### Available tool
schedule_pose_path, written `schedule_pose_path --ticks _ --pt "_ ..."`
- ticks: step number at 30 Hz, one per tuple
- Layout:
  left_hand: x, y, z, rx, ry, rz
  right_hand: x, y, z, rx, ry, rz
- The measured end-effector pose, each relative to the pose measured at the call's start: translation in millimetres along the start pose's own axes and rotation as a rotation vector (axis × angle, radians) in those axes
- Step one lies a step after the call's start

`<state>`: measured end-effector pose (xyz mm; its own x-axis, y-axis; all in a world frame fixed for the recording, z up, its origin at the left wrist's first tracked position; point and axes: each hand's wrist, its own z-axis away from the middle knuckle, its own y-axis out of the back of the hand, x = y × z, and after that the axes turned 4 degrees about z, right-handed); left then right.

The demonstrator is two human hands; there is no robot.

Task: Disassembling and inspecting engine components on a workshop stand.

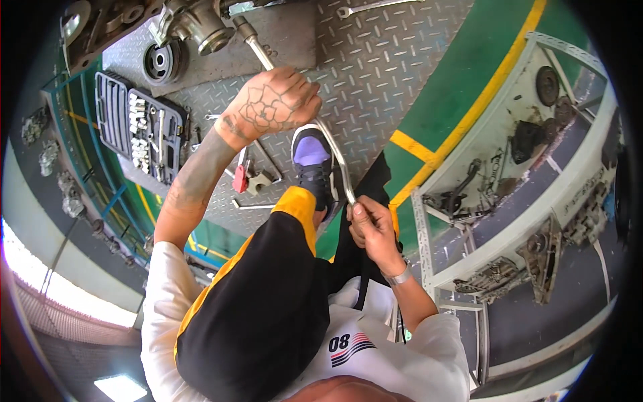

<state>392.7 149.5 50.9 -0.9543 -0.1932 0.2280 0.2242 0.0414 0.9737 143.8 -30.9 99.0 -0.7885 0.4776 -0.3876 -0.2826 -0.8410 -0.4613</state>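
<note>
My left hand (273, 102) is wrapped round the upper part of a bent steel speed brace (340, 157). My right hand (372, 231) holds its lower end, thumb laid along the bar. A socket (245, 28) caps the brace's far end, beside the round metal housing (213, 39) of an engine part at the top. Whether the socket sits on a fastener cannot be made out. My shoe (312, 151) stands below my left hand, on the diamond-plate surface (372, 87).
An open socket set case (155, 137) lies at left, with a black pulley (161, 61) above it. Loose tools, including a red-handled one (240, 179) and an L-shaped bar (253, 206), lie near my shoe. A wrench (378, 7) is farther off. A parts-laden rack (425, 248) stands right.
</note>
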Motion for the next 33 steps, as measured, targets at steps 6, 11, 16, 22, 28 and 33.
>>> schedule_pose_path --ticks 6,11,16,22,28,33 --pt "-14 1 -4 -0.091 0.003 -0.059 -1 18 -33 -0.058 0.039 -0.034" --pt "-9 -4 -9 -0.088 -0.023 -0.064 2 34 -32 -0.065 0.017 -0.034" --pt "-14 -10 -3 -0.156 -0.038 -0.109 6 32 -41 -0.077 0.024 -0.043" --pt "-8 -6 -8 -0.325 0.175 -0.074 18 34 -72 -0.048 0.053 -0.011" --pt "37 -100 -28 0.025 -0.097 -0.246 26 8 -73 0.196 0.351 0.348" --pt "54 -41 -92 0.43 -0.012 -0.03 30 12 -69 0.499 0.657 0.364"
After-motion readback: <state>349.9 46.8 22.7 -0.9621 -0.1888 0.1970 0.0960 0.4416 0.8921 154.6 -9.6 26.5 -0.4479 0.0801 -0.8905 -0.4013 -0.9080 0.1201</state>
